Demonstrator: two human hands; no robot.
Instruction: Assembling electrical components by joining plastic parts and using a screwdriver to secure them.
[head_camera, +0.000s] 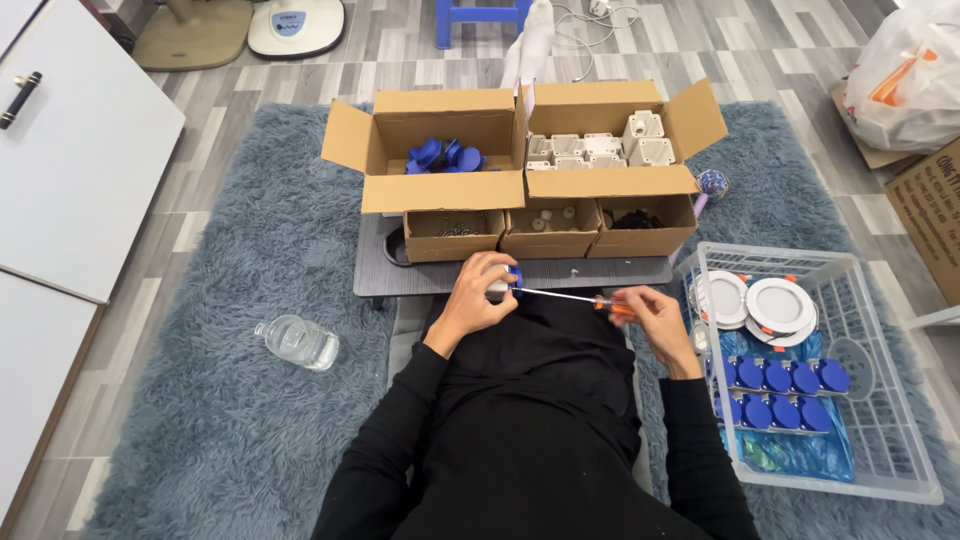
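My left hand is closed around a small white part with a blue cap, held above my lap. A screwdriver with an orange handle sits in my right hand, its thin shaft reaching left so the tip meets the blue and white part. Both arms wear black sleeves. In front of me a low dark table carries open cardboard boxes: one with blue caps, one with white housings.
Three small cardboard trays line the table's near side. A white wire basket at right holds round white lamps and rows of blue-capped parts. A clear water bottle lies on the grey shaggy rug at left. White cabinet far left.
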